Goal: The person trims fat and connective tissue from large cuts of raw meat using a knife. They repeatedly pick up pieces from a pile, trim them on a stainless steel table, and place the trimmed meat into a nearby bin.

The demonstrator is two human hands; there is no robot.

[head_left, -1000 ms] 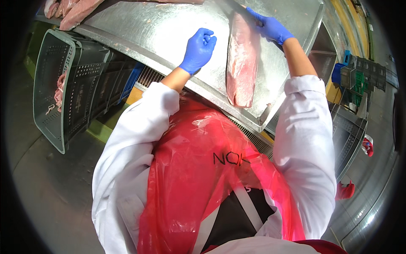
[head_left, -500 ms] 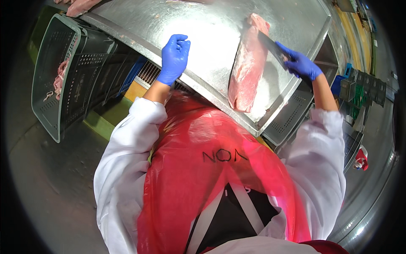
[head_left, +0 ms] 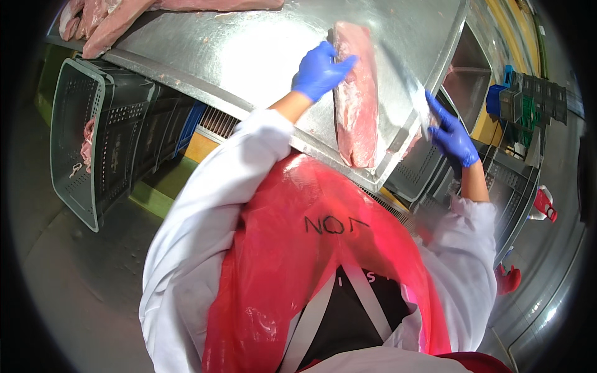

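Observation:
A long pale pink piece of meat (head_left: 356,118) lies lengthwise on the steel worktable (head_left: 261,50). My blue-gloved left hand (head_left: 323,69) grips the upper left side of this piece, thumb over its top. At the table's right edge, my gloved right hand (head_left: 449,130) is closed on a knife (head_left: 418,87), whose blade is smeared by motion and points up and away, to the right of the meat. A small scrap of meat (head_left: 411,144) shows below that hand at the edge.
More meat pieces (head_left: 106,25) lie at the upper left. A grey crate with scraps (head_left: 97,143) stands below the table's left side; further crates (head_left: 404,177) and a steel bin (head_left: 466,74) are at right, with stacked crates (head_left: 522,102) beyond. A person in red and white (head_left: 542,204) is far right.
My left hand has moved up and right onto the meat. My right hand with the knife has swung down and right, away from the meat's top end.

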